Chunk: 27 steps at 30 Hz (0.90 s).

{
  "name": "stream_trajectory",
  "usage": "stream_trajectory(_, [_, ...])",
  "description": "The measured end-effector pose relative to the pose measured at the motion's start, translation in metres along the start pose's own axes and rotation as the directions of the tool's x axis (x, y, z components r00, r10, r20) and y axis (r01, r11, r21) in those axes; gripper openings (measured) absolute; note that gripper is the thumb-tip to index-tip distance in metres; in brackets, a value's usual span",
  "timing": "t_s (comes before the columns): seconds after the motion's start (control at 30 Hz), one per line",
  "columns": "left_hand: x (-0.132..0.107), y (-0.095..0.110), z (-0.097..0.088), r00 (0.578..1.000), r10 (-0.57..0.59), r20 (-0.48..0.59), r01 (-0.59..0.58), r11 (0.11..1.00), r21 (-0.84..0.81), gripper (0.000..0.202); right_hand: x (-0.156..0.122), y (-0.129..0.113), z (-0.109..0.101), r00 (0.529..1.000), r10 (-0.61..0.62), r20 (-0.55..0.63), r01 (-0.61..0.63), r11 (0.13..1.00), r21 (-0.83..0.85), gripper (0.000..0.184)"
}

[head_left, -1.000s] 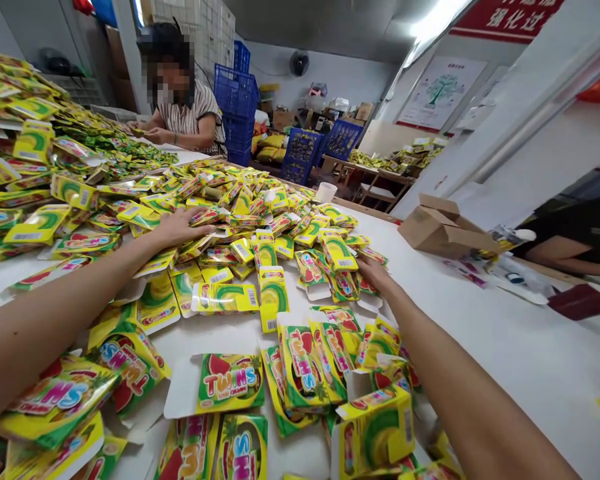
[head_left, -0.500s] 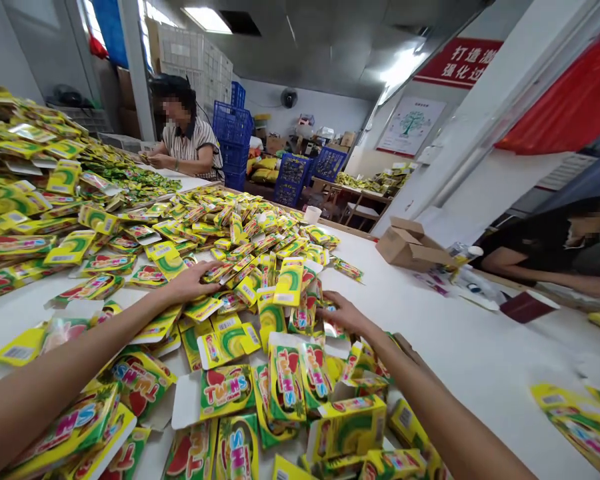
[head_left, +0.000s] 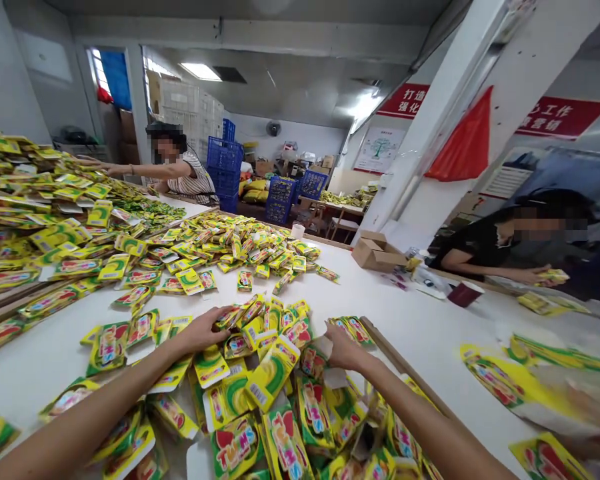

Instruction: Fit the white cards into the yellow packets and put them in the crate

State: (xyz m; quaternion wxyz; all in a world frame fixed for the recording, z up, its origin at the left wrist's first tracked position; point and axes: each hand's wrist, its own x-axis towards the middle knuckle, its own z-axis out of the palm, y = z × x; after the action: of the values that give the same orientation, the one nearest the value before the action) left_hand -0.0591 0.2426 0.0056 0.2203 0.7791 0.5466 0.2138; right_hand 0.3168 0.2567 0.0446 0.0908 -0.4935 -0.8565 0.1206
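Many TWINS cartons, some open, lie on a white table in the head view between the left hand and right hand, half-curled fingers touching them, grip unclear, a cardboard box beyond, contents hidden.

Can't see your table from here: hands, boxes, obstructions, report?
Left hand against near heap of boxes. Right hand at its right edge. Cardboard carton beyond, not between hands.

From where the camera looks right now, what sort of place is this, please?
Probably a packing workshop: many small printed boxes are heaped on a white table, and blue crates stand stacked behind.
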Motion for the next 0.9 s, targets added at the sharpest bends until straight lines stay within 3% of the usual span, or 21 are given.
stream_trajectory(0.1, [-0.013,0.013,-0.002,1.000,-0.018,0.025,0.018,1.000,0.012,0.066,-0.029,-0.024,-0.017,0.998,-0.049,0.039,0.050,0.998,-0.045,0.040])
stream_trajectory(0.3, [-0.037,0.039,-0.014,0.994,-0.084,0.076,0.078,0.993,0.089,0.068,-0.088,-0.075,-0.036,0.986,-0.136,0.094,0.143,0.987,-0.075,0.066])
stream_trajectory(0.4, [-0.055,0.057,-0.017,0.994,-0.104,0.034,0.098,0.984,0.149,0.068,-0.119,-0.103,-0.038,0.981,-0.178,0.081,0.184,0.979,-0.089,0.062])
stream_trajectory(0.5, [-0.083,0.080,-0.014,0.999,-0.047,-0.009,0.048,0.984,0.174,0.065,-0.158,-0.124,-0.042,0.987,-0.158,0.017,0.159,0.986,-0.046,0.051])
stream_trajectory(0.6, [-0.121,0.107,0.000,0.999,0.016,-0.031,-0.010,0.984,0.177,0.061,-0.205,-0.137,-0.044,0.995,-0.055,-0.086,0.062,0.995,0.081,0.044])
stream_trajectory(0.73, [-0.166,0.140,0.038,0.994,0.069,-0.079,-0.048,0.969,0.242,0.073,-0.267,-0.148,-0.029,0.978,0.142,-0.152,-0.085,0.940,0.331,0.041])
stream_trajectory(0.8, [-0.177,0.149,0.056,0.991,0.070,-0.117,-0.030,0.950,0.310,0.072,-0.291,-0.153,-0.016,0.960,0.227,-0.162,-0.141,0.896,0.421,0.038])
stream_trajectory(0.9, [-0.180,0.151,0.070,0.977,0.053,-0.207,0.025,0.934,0.357,0.054,-0.317,-0.162,0.008,0.936,0.298,-0.187,-0.169,0.846,0.506,0.036])
